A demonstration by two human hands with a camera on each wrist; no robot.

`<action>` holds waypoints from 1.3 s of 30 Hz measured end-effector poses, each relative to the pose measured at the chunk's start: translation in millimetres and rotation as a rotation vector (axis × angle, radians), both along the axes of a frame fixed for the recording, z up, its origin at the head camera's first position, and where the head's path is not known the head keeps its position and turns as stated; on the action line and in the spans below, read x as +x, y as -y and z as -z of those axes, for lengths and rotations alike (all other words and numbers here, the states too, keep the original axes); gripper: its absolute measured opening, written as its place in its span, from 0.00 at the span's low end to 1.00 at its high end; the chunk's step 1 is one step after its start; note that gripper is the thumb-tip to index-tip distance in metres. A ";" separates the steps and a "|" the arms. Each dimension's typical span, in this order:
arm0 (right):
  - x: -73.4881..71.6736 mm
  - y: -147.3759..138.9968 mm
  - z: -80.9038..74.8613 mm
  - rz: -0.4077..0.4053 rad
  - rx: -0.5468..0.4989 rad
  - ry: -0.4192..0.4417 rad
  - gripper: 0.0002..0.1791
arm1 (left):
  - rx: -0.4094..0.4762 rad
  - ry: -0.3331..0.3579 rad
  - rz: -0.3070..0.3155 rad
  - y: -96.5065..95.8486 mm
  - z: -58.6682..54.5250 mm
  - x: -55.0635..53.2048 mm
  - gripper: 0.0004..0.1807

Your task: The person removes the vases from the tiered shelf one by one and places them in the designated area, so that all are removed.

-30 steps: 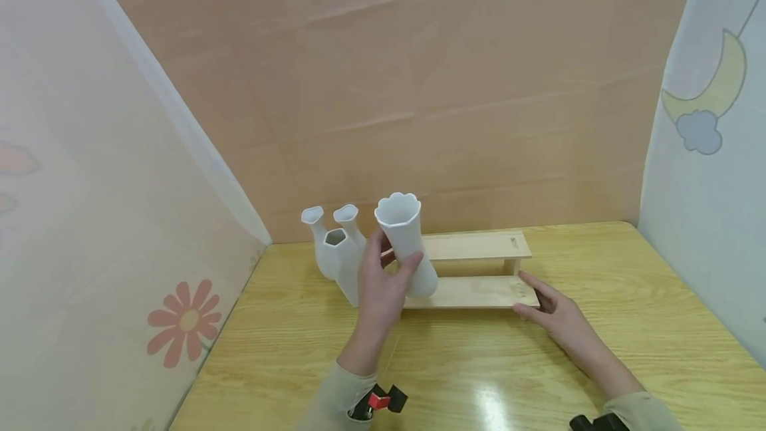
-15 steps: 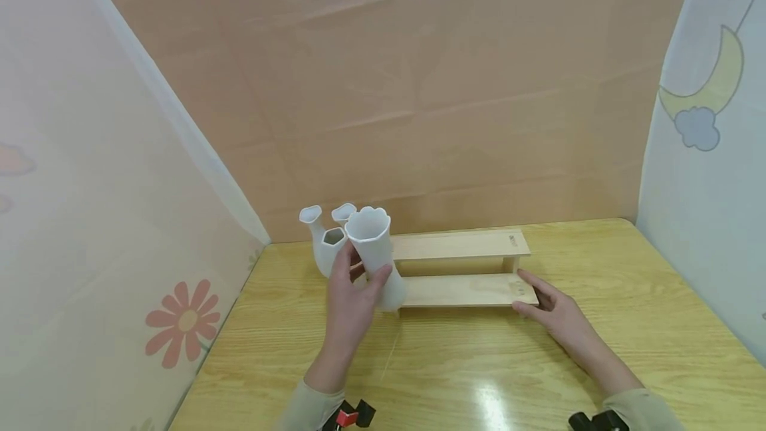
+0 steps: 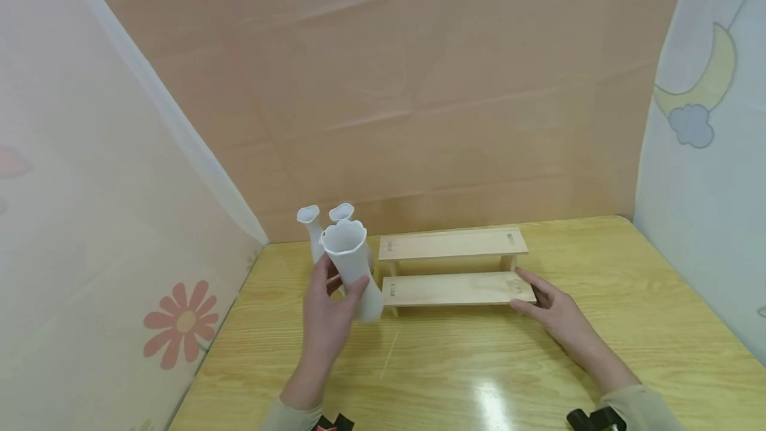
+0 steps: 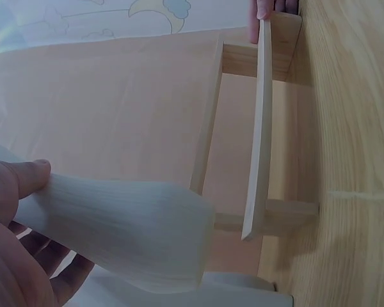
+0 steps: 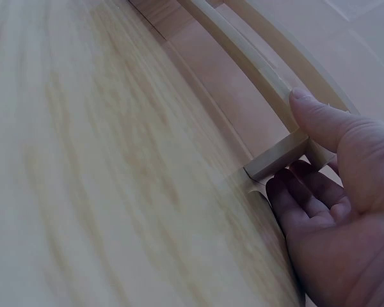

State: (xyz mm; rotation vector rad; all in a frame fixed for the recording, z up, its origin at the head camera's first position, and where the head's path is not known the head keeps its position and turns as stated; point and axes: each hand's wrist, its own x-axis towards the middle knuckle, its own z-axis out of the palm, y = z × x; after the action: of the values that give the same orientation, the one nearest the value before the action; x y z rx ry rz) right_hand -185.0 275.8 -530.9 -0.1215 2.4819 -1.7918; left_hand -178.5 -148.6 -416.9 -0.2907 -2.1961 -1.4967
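My left hand [image 3: 328, 314] holds a white vase [image 3: 358, 278] with a scalloped rim, tilted, its mouth facing up toward me. In the left wrist view the thumb lies on one side of the vase [image 4: 134, 224] and the fingers on the other. Behind it stands a second white vase [image 3: 308, 221] with two flared necks, its body mostly hidden. To the right is a two-step wooden stand [image 3: 455, 289]; my right hand [image 3: 556, 311] grips the right end of its lower board. In the right wrist view the thumb [image 5: 317, 118] presses the board's edge, with the fingers beside the leg.
The wood-grain table [image 3: 455, 358] carries everything. A plain tan backdrop [image 3: 419, 118] rises behind the stand. Printed side panels stand left and right, one with a red flower [image 3: 182, 324], the other with a moon [image 3: 706, 78].
My left hand has carried the scalloped vase left and slightly toward me, off from in front of the stand. It now covers much of the two-necked vase. The right hand keeps its place.
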 end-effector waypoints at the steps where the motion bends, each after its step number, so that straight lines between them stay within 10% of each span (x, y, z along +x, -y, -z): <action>1: -0.5 0.0 0.2 -0.001 0.002 -0.001 0.49 | 0.001 0.006 -0.004 2.3 0.7 0.3 0.39; 39: -0.4 0.4 -1.8 0.009 0.024 -0.006 0.48 | 0.014 0.027 -0.200 53.6 17.9 -7.2 0.39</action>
State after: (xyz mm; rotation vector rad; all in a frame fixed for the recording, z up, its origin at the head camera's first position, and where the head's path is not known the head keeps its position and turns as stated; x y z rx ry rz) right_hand -185.4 275.4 -529.0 -0.1140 2.5108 -1.7675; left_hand -185.7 -202.2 -434.7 -0.0445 -2.1639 -1.4126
